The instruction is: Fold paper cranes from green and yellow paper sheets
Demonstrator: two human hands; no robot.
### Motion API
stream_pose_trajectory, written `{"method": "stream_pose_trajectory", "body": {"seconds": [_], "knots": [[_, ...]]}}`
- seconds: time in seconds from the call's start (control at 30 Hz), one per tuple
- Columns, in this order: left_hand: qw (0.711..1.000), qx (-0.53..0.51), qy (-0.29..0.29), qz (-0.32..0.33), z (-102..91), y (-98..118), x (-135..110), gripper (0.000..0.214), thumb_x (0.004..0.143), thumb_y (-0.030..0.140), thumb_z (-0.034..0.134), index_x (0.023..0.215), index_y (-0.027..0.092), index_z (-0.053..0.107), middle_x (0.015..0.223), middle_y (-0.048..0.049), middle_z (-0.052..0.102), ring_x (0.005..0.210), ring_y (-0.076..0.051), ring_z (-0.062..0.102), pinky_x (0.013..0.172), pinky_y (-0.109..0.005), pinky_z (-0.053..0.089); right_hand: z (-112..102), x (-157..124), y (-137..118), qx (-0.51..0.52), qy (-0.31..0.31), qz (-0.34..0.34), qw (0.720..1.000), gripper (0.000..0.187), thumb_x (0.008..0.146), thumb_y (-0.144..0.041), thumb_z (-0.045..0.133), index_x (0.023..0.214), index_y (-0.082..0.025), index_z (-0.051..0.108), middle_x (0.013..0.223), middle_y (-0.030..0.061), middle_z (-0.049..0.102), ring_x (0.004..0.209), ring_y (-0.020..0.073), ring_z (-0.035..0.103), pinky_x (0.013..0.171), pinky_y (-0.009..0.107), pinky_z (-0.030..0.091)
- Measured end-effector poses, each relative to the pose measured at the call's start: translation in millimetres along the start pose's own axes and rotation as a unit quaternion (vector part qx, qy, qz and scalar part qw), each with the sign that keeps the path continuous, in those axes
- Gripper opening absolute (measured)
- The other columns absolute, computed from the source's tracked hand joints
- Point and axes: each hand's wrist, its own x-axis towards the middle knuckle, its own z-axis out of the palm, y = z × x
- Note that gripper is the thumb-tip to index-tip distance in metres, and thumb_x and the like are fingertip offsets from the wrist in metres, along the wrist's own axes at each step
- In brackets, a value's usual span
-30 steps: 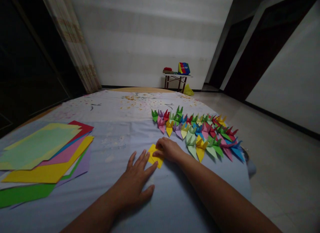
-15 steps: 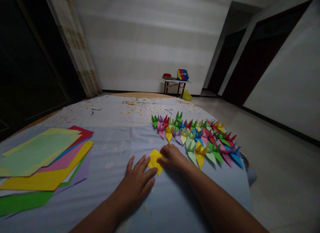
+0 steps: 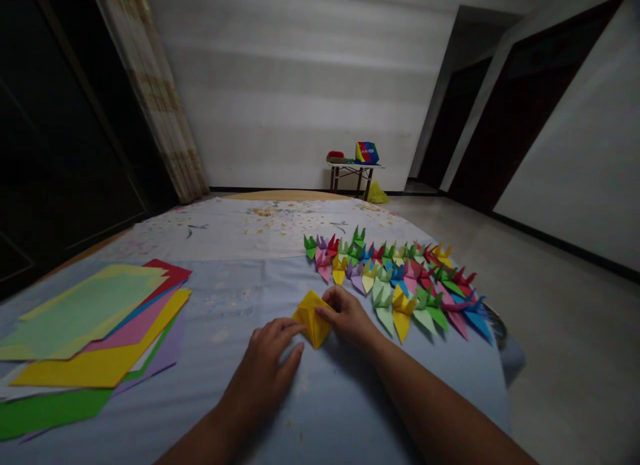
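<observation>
A small folded yellow paper is lifted a little off the pale blue cloth between both hands. My left hand has its fingers curled, and their tips pinch the paper's near left edge. My right hand grips the paper's right side with thumb and fingers. Just beyond the right hand lies a cluster of several finished origami cranes in many colours.
A fanned stack of coloured paper sheets lies at the left on the cloth. The cloth's right edge drops to a tiled floor. Far back, a small table with coloured items stands against the wall. A curtain hangs at left.
The left hand went from lying flat beside the yellow paper to curling and pinching it. Both hands raised the paper off the cloth, and it now shows an opened, raised fold.
</observation>
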Motion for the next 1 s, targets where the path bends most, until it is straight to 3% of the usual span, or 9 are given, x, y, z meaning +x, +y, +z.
{"method": "stream_pose_trajectory", "body": {"seconds": [0.1, 0.27, 0.5, 0.6, 0.73, 0.83, 1.0], "knots": [[0.998, -0.063, -0.007, -0.026, -3.4, 6.9, 5.7, 0.031, 0.088, 0.029, 0.041, 0.116, 0.022, 0.053, 0.113, -0.0074, 0.057, 0.106, -0.02, 0.054, 0.093, -0.038, 0.044, 0.8, 0.4, -0.5, 0.05, 0.005, -0.002, 0.999, 0.025, 0.07, -0.036, 0.064, 0.077, -0.019, 0.047, 0.065, -0.005, 0.048, 0.057, 0.0094, 0.046, 0.053, 0.021, 0.036], [0.994, -0.102, 0.006, -0.046, -6.6, 8.9, 14.7, 0.03, 0.086, 0.028, 0.044, 0.114, 0.022, 0.053, 0.111, -0.0069, 0.056, 0.104, -0.02, 0.055, 0.092, -0.038, 0.045, 3.4, -0.5, -4.4, 0.152, -0.013, 0.034, 0.988, 0.034, 0.065, -0.039, 0.069, 0.082, -0.019, 0.048, 0.064, -0.0059, 0.05, 0.055, 0.0085, 0.048, 0.052, 0.021, 0.037], [0.975, -0.17, 0.041, -0.135, -3.3, 4.3, 28.2, 0.034, 0.084, 0.036, 0.045, 0.112, 0.018, 0.052, 0.108, -0.009, 0.057, 0.086, -0.02, 0.06, 0.072, -0.036, 0.052, 2.7, 0.3, -7.8, 0.228, -0.012, 0.065, 0.971, 0.043, 0.059, -0.038, 0.075, 0.087, -0.017, 0.05, 0.065, -0.0051, 0.055, 0.056, 0.009, 0.053, 0.055, 0.022, 0.041], [0.948, -0.238, 0.06, -0.201, 2.7, -0.9, 31.8, 0.043, 0.082, 0.038, 0.047, 0.118, 0.014, 0.046, 0.106, -0.0102, 0.057, 0.08, -0.018, 0.06, 0.068, -0.034, 0.052, 1.3, -0.2, -7.5, 0.253, -0.039, 0.072, 0.964, 0.045, 0.057, -0.039, 0.077, 0.087, -0.017, 0.052, 0.066, -0.0043, 0.057, 0.056, 0.0094, 0.055, 0.056, 0.022, 0.042], [0.942, -0.254, 0.075, -0.204, 6.8, -12.8, 31.5, 0.04, 0.077, 0.039, 0.051, 0.108, 0.015, 0.054, 0.106, -0.0104, 0.058, 0.091, -0.022, 0.058, 0.075, -0.035, 0.05, 1.1, -1.0, -6.1, 0.252, -0.09, 0.108, 0.957, 0.05, 0.051, -0.041, 0.081, 0.085, -0.017, 0.053, 0.063, -0.0036, 0.059, 0.053, 0.0098, 0.055, 0.052, 0.021, 0.04], [0.934, -0.293, 0.038, -0.203, 6.3, -18.6, 30.4, 0.039, 0.074, 0.038, 0.055, 0.106, 0.014, 0.057, 0.099, -0.0098, 0.062, 0.089, -0.023, 0.06, 0.074, -0.035, 0.049, 2.3, -1.1, -3.5, 0.249, -0.122, 0.124, 0.953, 0.052, 0.051, -0.042, 0.081, 0.087, -0.016, 0.053, 0.064, -0.0023, 0.061, 0.052, 0.01, 0.055, 0.051, 0.021, 0.039], [0.884, -0.418, -0.05, -0.204, 6.3, -19.0, 31.0, 0.038, 0.075, 0.035, 0.056, 0.104, 0.012, 0.056, 0.086, -0.0074, 0.066, 0.078, -0.021, 0.064, 0.072, -0.033, 0.049, 0.8, -2.2, 0.0, 0.184, -0.133, 0.106, 0.968, 0.044, 0.058, -0.042, 0.076, 0.086, -0.016, 0.055, 0.062, -0.0044, 0.057, 0.051, 0.0077, 0.05, 0.05, 0.02, 0.036]]}}
